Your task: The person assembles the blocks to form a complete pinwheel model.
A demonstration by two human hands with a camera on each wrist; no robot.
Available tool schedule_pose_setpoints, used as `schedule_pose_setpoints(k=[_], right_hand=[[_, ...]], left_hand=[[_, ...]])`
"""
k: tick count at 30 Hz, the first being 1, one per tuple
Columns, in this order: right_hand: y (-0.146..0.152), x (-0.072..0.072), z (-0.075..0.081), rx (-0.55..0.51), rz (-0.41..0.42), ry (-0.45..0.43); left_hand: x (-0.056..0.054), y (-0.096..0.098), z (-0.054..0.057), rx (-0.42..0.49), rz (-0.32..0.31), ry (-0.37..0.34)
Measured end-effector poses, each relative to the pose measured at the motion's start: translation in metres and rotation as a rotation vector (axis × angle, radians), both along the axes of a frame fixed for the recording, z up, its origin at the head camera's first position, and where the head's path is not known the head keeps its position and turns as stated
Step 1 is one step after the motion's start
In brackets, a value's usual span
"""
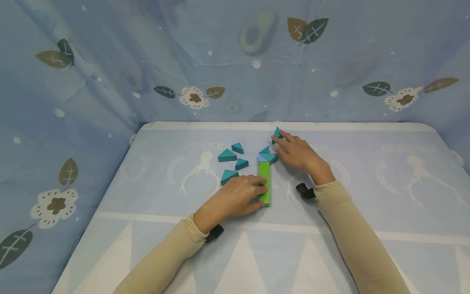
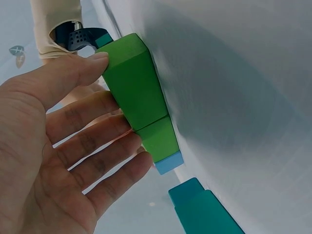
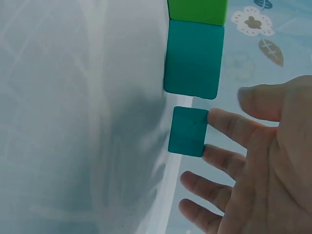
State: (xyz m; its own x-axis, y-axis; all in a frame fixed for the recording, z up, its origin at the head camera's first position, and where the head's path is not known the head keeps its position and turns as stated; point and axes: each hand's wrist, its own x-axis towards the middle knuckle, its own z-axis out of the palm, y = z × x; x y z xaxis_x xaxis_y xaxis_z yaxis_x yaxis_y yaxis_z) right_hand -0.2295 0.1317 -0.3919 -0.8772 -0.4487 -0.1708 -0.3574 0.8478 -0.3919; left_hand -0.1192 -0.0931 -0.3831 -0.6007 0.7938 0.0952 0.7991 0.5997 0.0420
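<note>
My left hand lies along the left side of two green blocks set end to end. In the left wrist view its fingers are nearly straight against the green block, the thumb tip touching its near end. A light-blue piece adjoins the far end, with a teal block beside it and a small teal triangle above. My right hand touches a separate teal triangular block. In the right wrist view two extended fingertips meet this block, while the thumb stays apart.
Several loose teal triangular blocks lie left of the green row, one close to my left hand. The patterned cloth covers the table, and a printed curtain hangs behind its far edge. Each wrist carries a black camera.
</note>
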Motion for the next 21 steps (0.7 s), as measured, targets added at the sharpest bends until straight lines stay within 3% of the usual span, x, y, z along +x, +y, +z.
schedule_pose_setpoints(k=[21], right_hand=[[-0.010,0.004,-0.003,-0.013,0.061,0.044]], left_hand=[[-0.001,0.002,0.000,0.018,0.001,-0.022]])
